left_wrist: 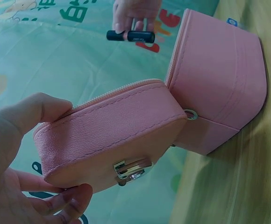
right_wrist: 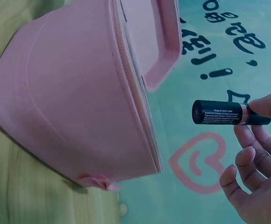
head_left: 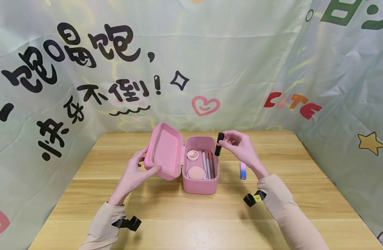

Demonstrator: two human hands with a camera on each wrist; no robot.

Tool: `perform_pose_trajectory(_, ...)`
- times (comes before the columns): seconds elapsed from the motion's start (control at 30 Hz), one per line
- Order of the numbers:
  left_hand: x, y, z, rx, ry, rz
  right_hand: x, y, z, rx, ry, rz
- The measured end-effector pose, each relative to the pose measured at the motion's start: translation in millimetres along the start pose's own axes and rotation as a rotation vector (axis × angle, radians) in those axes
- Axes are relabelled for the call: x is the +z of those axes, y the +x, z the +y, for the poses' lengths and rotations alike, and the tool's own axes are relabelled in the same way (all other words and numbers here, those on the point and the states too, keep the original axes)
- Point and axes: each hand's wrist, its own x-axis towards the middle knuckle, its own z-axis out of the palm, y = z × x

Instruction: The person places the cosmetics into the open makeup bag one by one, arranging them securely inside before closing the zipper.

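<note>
A pink cosmetic case (head_left: 200,187) stands on the table with its lid (head_left: 167,149) swung out to the left. My left hand (head_left: 133,175) grips the lid's outer end, thumb on the rim and fingers beneath, as the left wrist view shows. Between thumb and fingertips my right hand (head_left: 241,147) pinches a black lipstick tube (right_wrist: 219,113), held upright just over the case's right rim. Within the case lie a round pink compact (head_left: 196,172), a small ring-shaped jar (head_left: 192,155) and several slim pens (head_left: 208,165) along the right side.
On the wooden table (head_left: 166,225), right of the case, lies a small blue and purple box (head_left: 242,171). A printed cloth (head_left: 241,62) hangs behind and on both sides. Each wrist carries a black camera.
</note>
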Motion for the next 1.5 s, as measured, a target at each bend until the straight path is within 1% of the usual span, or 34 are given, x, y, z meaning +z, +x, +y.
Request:
perform_pose_trajectory(0.27,-0.2,-0.1,0.5,0.002,0.005,0.0,17.6,16.2,-10.7,-0.037,-0.023,-0.049)
perform_pose_trajectory(0.47,0.0,-0.2,0.4,-0.005,0.001,-0.002,31.1,27.4,-18.1,-0.044,-0.061,-0.113)
perform_pose_trajectory(0.67,0.4,0.1,-0.1,-0.008,0.0,-0.001,43.9,37.7,-18.7,-0.053,-0.087,-0.181)
perform_pose_trajectory(0.83,0.3,0.0,-0.3,-0.014,-0.001,0.0,50.8,43.5,-20.4,-0.054,-0.121,-0.244)
perform_pose_trajectory(0.97,0.1,0.0,0.2,-0.015,0.004,-0.002,57.0,49.2,-19.0,-0.072,-0.178,-0.326)
perform_pose_trajectory(1.2,0.3,-0.4,-0.1,-0.023,0.002,-0.008,69.9,58.1,-12.8,-0.075,-0.305,-0.478)
perform_pose_trajectory(1.37,0.3,0.0,-0.2,-0.027,0.012,-0.007,77.4,60.2,-9.5,-0.071,-0.396,-0.538)
perform_pose_trajectory(1.5,0.1,0.2,0.0,-0.029,0.018,-0.006,82.7,60.2,-6.7,-0.056,-0.439,-0.574)
